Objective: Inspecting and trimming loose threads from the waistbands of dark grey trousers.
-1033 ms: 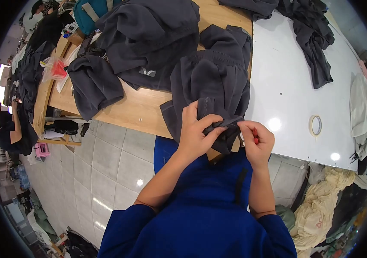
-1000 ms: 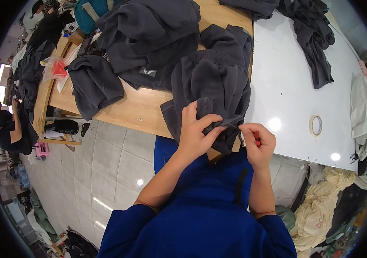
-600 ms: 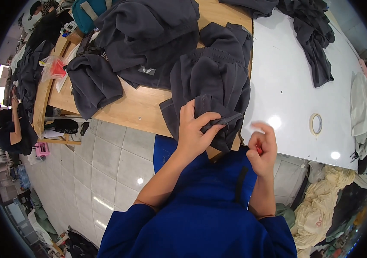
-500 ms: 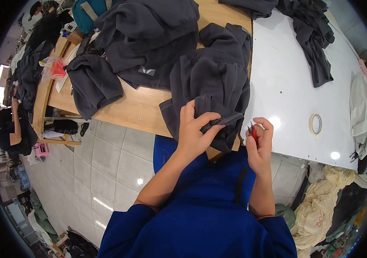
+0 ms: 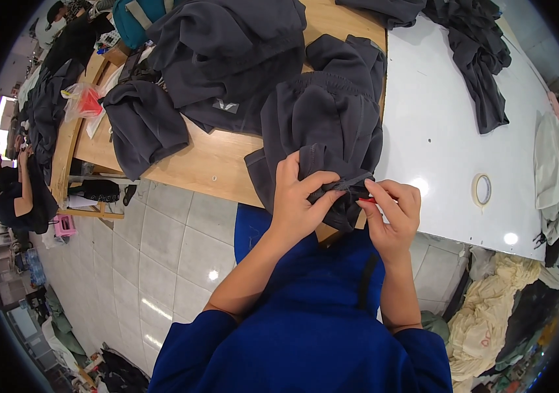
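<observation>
Dark grey trousers with a gathered waistband lie bunched at the table's front edge, partly hanging over my lap. My left hand pinches a folded, seamed end of them between thumb and fingers. Close beside it, my right hand is closed around small red thread snips. Their tips are at the cloth's edge by my left fingertips; the blades are mostly hidden, so I cannot tell whether they touch a thread.
More dark grey garments are heaped on the wooden table. A tape roll lies on the white tabletop at right. Cream cloth is piled below it. Another person is at far left.
My right hand has turned and brought the red snips left to the cloth's edge. My left hand keeps its pinch in nearly the same place.
</observation>
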Demonstrator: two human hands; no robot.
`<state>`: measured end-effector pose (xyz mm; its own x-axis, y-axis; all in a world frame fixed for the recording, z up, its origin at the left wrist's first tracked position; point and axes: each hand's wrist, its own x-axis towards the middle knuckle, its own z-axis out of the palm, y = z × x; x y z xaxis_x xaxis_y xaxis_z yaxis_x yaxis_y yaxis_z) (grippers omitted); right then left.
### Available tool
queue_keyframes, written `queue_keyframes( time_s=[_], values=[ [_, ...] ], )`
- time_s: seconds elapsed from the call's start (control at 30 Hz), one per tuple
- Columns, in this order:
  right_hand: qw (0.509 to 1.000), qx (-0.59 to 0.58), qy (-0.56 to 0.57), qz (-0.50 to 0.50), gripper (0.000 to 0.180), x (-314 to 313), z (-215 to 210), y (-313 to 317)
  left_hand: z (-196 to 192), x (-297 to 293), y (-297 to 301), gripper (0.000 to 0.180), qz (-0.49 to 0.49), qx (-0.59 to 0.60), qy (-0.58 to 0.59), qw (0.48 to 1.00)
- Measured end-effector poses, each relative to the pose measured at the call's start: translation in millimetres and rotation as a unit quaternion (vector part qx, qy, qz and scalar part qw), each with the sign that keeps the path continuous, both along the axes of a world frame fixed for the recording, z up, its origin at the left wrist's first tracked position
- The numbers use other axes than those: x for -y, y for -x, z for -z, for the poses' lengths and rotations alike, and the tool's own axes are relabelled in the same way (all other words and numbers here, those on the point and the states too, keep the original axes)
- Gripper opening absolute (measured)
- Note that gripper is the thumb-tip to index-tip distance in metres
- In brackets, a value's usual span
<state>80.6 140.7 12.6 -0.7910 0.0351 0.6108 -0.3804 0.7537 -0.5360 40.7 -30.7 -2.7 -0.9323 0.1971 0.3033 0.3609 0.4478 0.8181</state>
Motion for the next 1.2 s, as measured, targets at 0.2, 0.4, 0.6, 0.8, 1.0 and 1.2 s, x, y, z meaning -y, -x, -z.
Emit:
queue_keyframes(
  time_s=[0.2,0.4,0.6,0.8,1.0,1.2],
  values=[
    [1.000,-0.016,-0.003,-0.002,0.034,2,-1,0,1,0,0,0.024,0.000,-0.004,0.004,1.000],
    [0.999,-0.006,0.045,-0.002,0.032,1,1,-3,0,-1,-1,0.025,-0.004,-0.023,0.021,0.999],
    [0.961,0.138,0.238,-0.021,0.028,6,-17,-2,2,-4,-3,0.029,-0.004,-0.081,0.071,0.994],
    [0.976,0.172,0.120,-0.061,0.020,4,3,-5,5,-7,-5,0.030,0.004,-0.098,0.089,0.991],
    [0.874,0.153,0.447,-0.115,0.009,-4,0,-16,1,-9,-5,0.030,0.016,-0.081,0.063,0.995],
    [0.892,0.170,0.393,-0.148,0.019,-11,5,-26,6,-8,-2,0.030,0.010,-0.079,0.068,0.995]
  ],
)
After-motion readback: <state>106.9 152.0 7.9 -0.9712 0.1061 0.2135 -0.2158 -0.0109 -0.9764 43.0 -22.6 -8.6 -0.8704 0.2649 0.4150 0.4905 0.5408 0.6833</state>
